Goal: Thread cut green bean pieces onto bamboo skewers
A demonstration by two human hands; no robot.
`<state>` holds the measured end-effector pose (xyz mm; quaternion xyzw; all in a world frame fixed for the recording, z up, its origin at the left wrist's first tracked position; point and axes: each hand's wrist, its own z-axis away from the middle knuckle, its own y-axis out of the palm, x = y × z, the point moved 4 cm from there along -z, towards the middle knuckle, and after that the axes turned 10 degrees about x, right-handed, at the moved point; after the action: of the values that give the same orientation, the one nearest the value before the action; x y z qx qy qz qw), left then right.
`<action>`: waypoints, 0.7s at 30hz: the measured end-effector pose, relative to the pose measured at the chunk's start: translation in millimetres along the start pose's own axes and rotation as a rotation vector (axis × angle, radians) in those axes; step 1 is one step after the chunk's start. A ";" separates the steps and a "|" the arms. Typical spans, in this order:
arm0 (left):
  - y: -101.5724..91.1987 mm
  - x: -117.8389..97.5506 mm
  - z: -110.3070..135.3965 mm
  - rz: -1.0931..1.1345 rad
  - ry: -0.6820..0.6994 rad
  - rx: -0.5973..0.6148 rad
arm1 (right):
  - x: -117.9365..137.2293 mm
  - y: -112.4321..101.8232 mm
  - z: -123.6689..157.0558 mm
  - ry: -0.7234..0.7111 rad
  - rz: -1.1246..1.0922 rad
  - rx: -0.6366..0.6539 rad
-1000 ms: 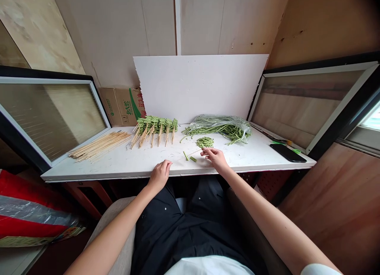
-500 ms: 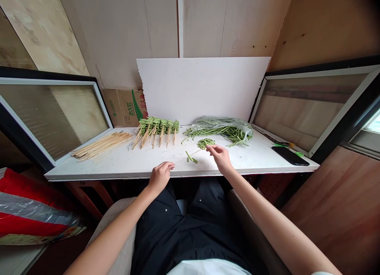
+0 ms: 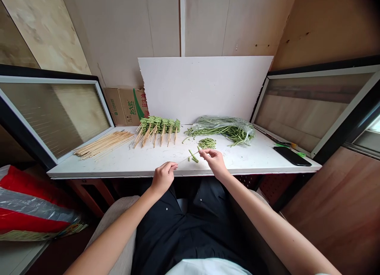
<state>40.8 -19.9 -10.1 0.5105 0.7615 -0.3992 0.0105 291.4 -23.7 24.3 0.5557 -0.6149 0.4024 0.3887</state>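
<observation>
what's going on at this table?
The person's left hand holds a thin wooden skewer by one end, above the white table. The right hand pinches a cut green bean piece near the skewer's far end. Another cut piece looks threaded on, though it's too small to be sure. Farther back are a pile of cut beans, bagged long green beans, loaded skewers and bare skewers.

Soft light evenly covers the white tabletop (image 3: 124, 164) around the left hand (image 3: 164, 176); far right of the right hand (image 3: 215, 162), a bright pane (image 3: 376, 125) glares; below both hands it is dark. The thin skewer (image 3: 182, 161) between them nearly fades into the white; outward from each hand, framed panels (image 3: 314, 104) splay with wide-angle stretch.
</observation>
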 end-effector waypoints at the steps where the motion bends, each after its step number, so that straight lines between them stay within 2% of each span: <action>1: 0.1 -1.2 0.1 -0.003 -0.004 0.004 | -0.5 2.9 0.8 0.001 -0.002 0.020; 6: -1.0 -5.8 0.5 -0.005 -0.009 -0.007 | -0.1 13.3 4.0 -0.012 -0.016 0.080; 12: 1.6 -1.5 0.6 -0.005 -0.028 -0.001 | -1.3 12.5 4.0 0.005 0.003 0.099; 17: -1.0 0.8 -1.6 -0.007 -0.038 -0.007 | -6.2 4.0 -1.1 -0.002 0.054 0.144; 21: -7.2 12.0 -3.3 0.001 -0.110 -0.020 | -22.3 -9.9 -7.0 -0.002 0.149 0.145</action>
<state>30.7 -9.8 -8.7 0.4882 0.7634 -0.4189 0.0576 303.3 -9.5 6.9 0.5357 -0.6241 0.4731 0.3159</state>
